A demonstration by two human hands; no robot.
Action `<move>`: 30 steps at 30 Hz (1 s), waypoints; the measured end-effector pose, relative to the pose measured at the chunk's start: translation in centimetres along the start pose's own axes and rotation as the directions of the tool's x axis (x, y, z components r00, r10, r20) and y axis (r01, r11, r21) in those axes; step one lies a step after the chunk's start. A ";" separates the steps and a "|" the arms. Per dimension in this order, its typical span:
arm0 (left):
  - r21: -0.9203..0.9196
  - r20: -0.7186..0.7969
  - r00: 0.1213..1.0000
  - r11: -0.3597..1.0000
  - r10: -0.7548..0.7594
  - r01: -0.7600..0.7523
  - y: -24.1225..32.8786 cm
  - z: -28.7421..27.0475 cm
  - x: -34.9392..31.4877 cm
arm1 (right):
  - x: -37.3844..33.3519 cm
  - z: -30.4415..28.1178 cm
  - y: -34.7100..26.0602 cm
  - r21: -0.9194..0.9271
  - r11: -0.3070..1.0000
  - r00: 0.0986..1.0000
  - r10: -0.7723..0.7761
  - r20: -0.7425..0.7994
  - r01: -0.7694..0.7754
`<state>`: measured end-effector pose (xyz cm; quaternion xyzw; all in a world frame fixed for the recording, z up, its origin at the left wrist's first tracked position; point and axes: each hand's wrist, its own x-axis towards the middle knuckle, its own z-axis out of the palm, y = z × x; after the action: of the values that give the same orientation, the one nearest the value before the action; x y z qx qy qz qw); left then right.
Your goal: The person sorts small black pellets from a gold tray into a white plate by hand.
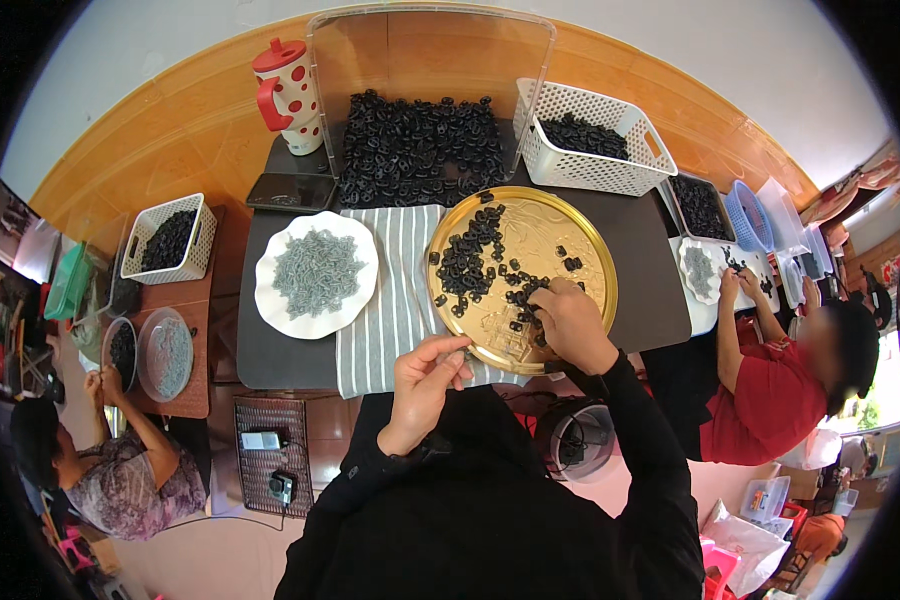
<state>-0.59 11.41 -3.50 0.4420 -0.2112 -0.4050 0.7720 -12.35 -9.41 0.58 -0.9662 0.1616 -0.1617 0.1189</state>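
Reaching among black pieces (pixel 465 262) on gold tray (pixel 585 235): right hand (pixel 573 325) curled, grasp hidden; left hand (pixel 425 388) half-curled, hold unclear. Probably best picked singly, lightly.

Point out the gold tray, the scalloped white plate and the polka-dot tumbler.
Gold tray (pixel 584 228): head view, bare upper-right surface.
Scalloped white plate (pixel 315 326): head view, lower rim.
Polka-dot tumbler (pixel 301 98): head view, middle of its body.

The right hand's grip (pixel 575 325) hides its own fingertips, so I cannot tell if it holds one of the small black rounded pieces (pixel 465 262). What the left hand's grip (pixel 427 390) may pinch is too small to tell. The black-clothed torso (pixel 490 510) is cut off by the lower edge.
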 end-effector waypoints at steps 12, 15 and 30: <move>0.039 -0.018 0.999 0.999 -0.030 0.031 0.3 0.8 -0.2 | -0.6 -0.2 -0.2 0.096 0.993 0.994 0.052 0.098 -0.062; 0.050 -0.005 1.000 0.998 -0.025 0.026 0.0 0.7 -0.2 | -0.7 -0.1 -0.1 0.064 0.994 0.991 0.076 0.107 -0.084; 0.044 -0.013 1.000 0.999 0.009 -0.008 2.5 2.0 -0.7 | -3.2 1.1 -5.0 0.953 0.033 0.918 0.280 0.280 -0.301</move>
<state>-1.30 11.67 -0.29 0.4606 -0.2171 -0.3941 0.7651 -13.47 -3.48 0.12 -0.5837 0.2030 -0.1923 0.7623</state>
